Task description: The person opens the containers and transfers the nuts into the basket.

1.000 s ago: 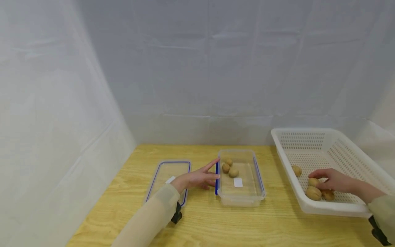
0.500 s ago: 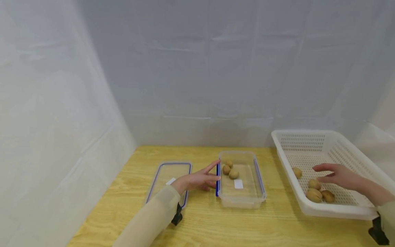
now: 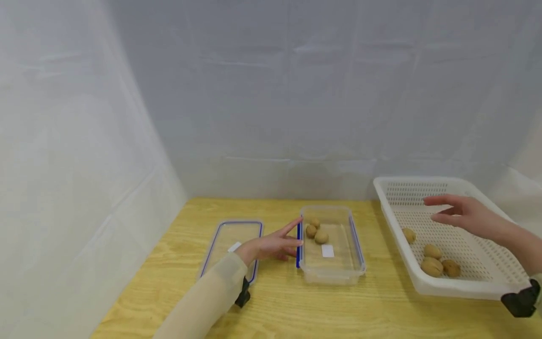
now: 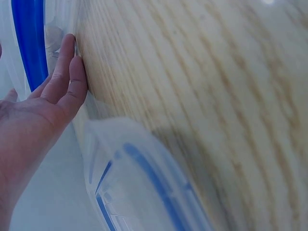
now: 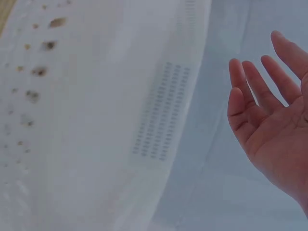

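- A wooden table of pale yellow plywood with visible grain fills the near part of the scene.
- A grey-white sheet hangs as the far backdrop, creased in faint horizontal and vertical fold lines.
- A second white sheet covers the left side and meets the table's left edge.
- More sheeting shows at the far right.
- The light is soft and even.
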Motion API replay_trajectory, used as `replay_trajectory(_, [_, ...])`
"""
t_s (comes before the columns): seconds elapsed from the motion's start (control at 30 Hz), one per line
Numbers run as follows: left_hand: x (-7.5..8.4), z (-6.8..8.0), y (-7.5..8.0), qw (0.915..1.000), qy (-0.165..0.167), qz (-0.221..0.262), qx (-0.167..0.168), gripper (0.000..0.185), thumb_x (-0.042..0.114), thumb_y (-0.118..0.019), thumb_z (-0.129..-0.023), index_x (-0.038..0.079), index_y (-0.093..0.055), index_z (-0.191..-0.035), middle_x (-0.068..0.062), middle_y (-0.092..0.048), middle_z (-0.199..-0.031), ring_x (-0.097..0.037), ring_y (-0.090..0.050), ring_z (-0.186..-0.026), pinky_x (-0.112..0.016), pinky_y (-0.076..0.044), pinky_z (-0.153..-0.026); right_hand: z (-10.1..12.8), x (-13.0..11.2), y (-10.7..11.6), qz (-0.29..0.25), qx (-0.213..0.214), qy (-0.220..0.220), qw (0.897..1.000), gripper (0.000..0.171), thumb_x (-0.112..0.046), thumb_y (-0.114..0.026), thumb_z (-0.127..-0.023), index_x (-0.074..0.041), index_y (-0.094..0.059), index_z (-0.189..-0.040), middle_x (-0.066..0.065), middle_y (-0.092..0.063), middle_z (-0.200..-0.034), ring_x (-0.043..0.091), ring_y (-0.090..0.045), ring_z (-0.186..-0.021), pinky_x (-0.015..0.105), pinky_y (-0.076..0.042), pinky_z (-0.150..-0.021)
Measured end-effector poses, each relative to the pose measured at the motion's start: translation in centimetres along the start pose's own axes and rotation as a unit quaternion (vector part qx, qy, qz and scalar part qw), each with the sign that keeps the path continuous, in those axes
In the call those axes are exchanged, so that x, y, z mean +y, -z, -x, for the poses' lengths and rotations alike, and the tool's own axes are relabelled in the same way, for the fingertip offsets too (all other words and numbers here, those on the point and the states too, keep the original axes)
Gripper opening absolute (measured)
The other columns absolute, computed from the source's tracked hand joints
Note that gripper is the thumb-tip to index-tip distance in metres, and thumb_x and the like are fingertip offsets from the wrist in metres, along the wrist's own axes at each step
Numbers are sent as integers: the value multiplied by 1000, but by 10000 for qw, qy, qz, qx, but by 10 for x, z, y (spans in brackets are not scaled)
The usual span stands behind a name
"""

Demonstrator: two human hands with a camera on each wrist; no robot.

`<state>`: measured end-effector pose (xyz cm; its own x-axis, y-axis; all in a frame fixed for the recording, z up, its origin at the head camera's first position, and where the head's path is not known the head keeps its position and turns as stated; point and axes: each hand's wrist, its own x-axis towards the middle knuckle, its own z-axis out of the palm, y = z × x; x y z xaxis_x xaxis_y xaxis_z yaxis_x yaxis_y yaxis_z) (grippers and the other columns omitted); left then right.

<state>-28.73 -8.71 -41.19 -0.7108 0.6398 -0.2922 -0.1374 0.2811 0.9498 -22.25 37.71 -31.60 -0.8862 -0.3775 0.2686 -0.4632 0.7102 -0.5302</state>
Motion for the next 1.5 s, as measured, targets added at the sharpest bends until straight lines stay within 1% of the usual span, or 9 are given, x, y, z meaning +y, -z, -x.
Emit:
replay_trajectory(0.1, [1, 0, 1, 10000, -16, 7, -15, 75, 22, -54, -101, 36, -7, -157, -26, -34, -148, -27, -62, -101, -36, -49, -81, -8, -11, 2, 51, 111, 405, 9991, 40, -2, -68, -89, 3, -56, -127, -30, -51, -116, -4, -60, -90, 21, -52, -69])
replay_trajectory(0.13, [1, 0, 1, 10000, -4, 24, -11, 75, 22, -55, -101, 36, -7, -157, -25, -34, -148, -26, -62, -100, -35, -49, -80, -11, -15, 2, 76, 122, 504, 9986, 40, -1, -69, -89, 3, -57, -126, -30, -51, -116, -4, -60, -90, 20, -52, -69])
replay_trajectory(0.23, [1, 1, 2, 10000, -14, -25, 3, 75, 22, -54, -101, 35, -6, -157, -26, -34, -147, -26, -62, -99, -34, -49, -79, -21, -33, 1, 186, 40, 724, 9972, 41, -1, -69, -88, 1, -58, -127, -16, -58, -120, -2, -61, -90, 21, -52, -69])
replay_trajectory(0.33, [1, 1, 4, 10000, -12, -55, 9, 75, 22, -54, -101, 34, -6, -157, -26, -34, -148, -26, -61, -101, -35, -49, -80, -33, -54, -1, 199, -202, 566, 9980, 41, -5, -68, -90, -2, -58, -129, 8, -61, -125, 3, -62, -93, 24, -52, -70])
replay_trajectory(0.4, [0, 1, 5, 10000, -22, -72, -2, 75, 22, -54, -101, 34, -6, -157, -26, -33, -148, -27, -61, -102, -35, -49, -80, -41, -66, -3, 129, -445, 457, 9979, 42, -8, -67, -92, -3, -56, -132, 17, -58, -129, 9, -63, -96, 27, -52, -70])
replay_trajectory(0.53, [-1, -1, 6, 10000, -28, -57, -21, 75, 23, -54, -101, 35, -6, -157, -26, -33, -148, -27, -61, -103, -35, -49, -81, -57, -82, -11, -159, -866, 334, 9956, 43, -13, -65, -94, -4, -54, -135, 18, -56, -132, 20, -63, -100, 31, -52, -72])
replay_trajectory(0.8, [-4, -4, 5, 10000, 6, 23, -28, 75, 21, -54, -101, 36, -7, -157, -26, -33, -148, -26, -62, -100, -37, -49, -82, -85, -96, -29, -253, -1263, 532, 9902, 43, -17, -65, -95, -2, -55, -134, 17, -57, -129, 27, -62, -104, 35, -53, -79])
replay_trajectory(1.0, [-3, -5, 5, 10000, -20, -11, -11, 75, 22, -55, -101, 36, -7, -157, -26, -33, -148, -26, -62, -100, -36, -49, -81, -104, -103, -44, -302, -1504, 429, 9872, 45, -16, -64, -96, -2, -53, -136, 19, -55, -132, 29, -61, -107, 40, -52, -82])
replay_trajectory(1.5, [-3, 0, 9, 10000, -8, -11, 5, 75, 23, -55, -100, 35, -6, -157, -28, -32, -148, -28, -61, -104, -39, -49, -85, -144, -114, -90, -404, -1638, 287, 9853, 39, -9, -65, -93, 2, -58, -130, 20, -58, -127, 30, -63, -104, 42, -51, -86])
